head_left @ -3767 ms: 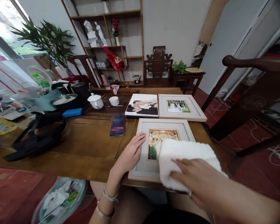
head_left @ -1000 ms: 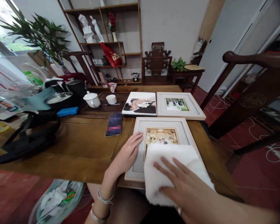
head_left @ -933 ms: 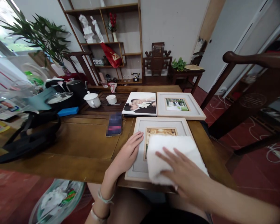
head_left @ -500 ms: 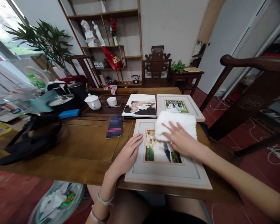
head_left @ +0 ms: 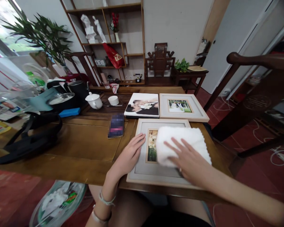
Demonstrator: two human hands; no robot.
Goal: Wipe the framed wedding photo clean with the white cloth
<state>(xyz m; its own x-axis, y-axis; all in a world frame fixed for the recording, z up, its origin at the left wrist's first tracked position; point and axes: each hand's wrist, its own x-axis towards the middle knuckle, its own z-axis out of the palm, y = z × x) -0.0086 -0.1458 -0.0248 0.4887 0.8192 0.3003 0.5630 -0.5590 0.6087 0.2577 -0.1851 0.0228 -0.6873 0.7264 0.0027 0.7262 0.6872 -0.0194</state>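
A picture frame (head_left: 153,177) with a pale wooden edge, grey mat and photo lies flat near the table's front edge. On its left border rests my left hand (head_left: 132,150), open, fingers flat and close to the photo. My right hand (head_left: 189,159) lies with spread fingers on top of a folded white cloth (head_left: 194,138), pressing it against the frame. The cloth hides most of the photo and the frame's right part. Behind are a second frame (head_left: 198,108) with an outdoor photo and a photo panel (head_left: 142,105) showing a dark suit.
Left of the frame lies a dark booklet (head_left: 116,125). Further left on the table (head_left: 85,138) are a white lidded teapot (head_left: 94,101), a cup (head_left: 113,100), a blue box (head_left: 69,112) and a black strap bag (head_left: 33,138). A chair (head_left: 255,97) stands at right; a bin (head_left: 59,205) below left.
My right hand and the white cloth have slid toward me and to the right, uncovering the rear frame and covering more of the near photo. My left hand stays in place.
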